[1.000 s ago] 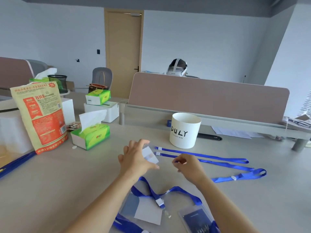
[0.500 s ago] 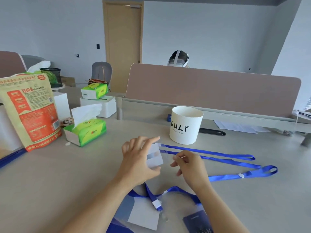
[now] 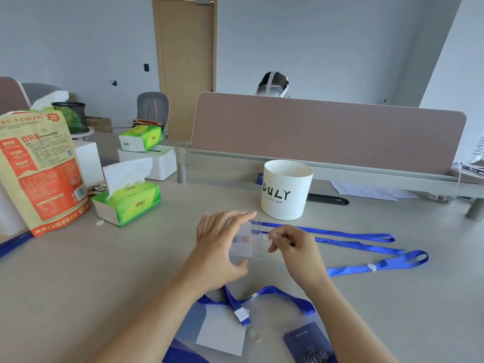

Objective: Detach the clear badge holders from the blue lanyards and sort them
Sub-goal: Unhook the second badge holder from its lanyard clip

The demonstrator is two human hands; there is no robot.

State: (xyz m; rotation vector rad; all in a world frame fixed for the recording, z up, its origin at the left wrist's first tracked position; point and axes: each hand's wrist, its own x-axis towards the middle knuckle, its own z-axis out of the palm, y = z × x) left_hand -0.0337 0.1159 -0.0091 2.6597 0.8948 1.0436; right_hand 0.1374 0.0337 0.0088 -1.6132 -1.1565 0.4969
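1. The clear badge holder [image 3: 242, 243] is up off the bench [image 3: 78, 284], held out in front of the body just this side of the white cup [image 3: 286, 189]. The left hand [image 3: 218, 254] has it: fingers spread across the back, thumb underneath, so it's a loose clamp rather than a tight fist.

2. The right hand [image 3: 290, 244] sits just to the right of the holder, fingertips pressed together on the small white clip end [image 3: 263, 235] at the holder's right edge. Looks like a pinch, but the clip is tiny and a bit blurred, so I can't swear it's actually gripped.

3. The relation that matters: the blue lanyard [image 3: 340, 235] runs away to the right along the bench, long axis roughly left-to-right, ending in a loop far right. The holder is at its left end, so the joint sits right between the two hands.

4. My guess is the next move is a pull-apart along that same axis, left hand keeping the holder put, right hand working the clip off toward the strap side. The right hand is clearly the nearer one to the clip.

5. Closer to the body there's another lanyard [image 3: 277, 293] lying over two more holders [image 3: 222, 334], apparently still attached, so sorting looks early.
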